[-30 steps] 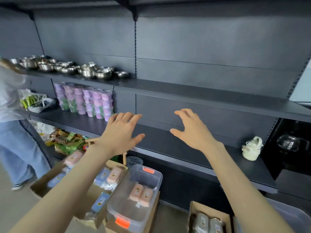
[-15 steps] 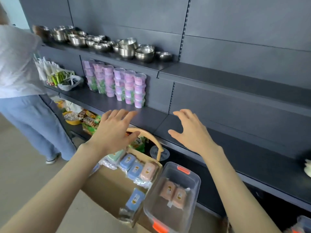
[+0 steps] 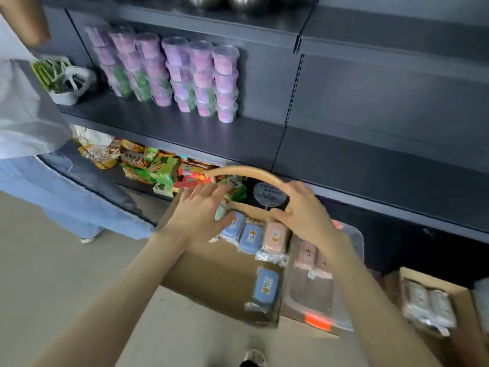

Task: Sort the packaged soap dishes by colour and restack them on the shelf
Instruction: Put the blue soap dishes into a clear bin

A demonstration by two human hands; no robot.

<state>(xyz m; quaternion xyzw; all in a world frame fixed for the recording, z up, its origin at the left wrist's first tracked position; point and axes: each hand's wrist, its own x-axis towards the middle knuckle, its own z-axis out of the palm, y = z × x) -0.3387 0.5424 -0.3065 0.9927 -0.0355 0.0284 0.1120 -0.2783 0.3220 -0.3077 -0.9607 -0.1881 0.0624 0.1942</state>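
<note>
Dark metal shelving is filling the wall ahead of me, and another person is standing at its left end. Stacked lidded tubs in pink and purple are sitting on the middle shelf, with bright snack packets crowding the shelf below. On the floor in front of me a cardboard box is lying open, a clear plastic bin with orange latches is sitting against its right side, and a second cardboard box is resting further right. I am reaching both bare forearms forward and down over the first box. A curved beige handle is arching between my hands. My left hand is hovering palm down with its fingers straight and spread, thumb out beside a row of packaged soap dishes. My right hand is hanging over the bin's near corner, fingers loosely curved, thumb apart, pinching nothing; I cannot tell whether it is touching the handle. Two blue soap dishes and a pink soap dish are lying side by side in the box, another blue one is lying nearer me, pink pair is sitting in the bin, and pale wrapped dishes are lying blurred in the right box.
</note>
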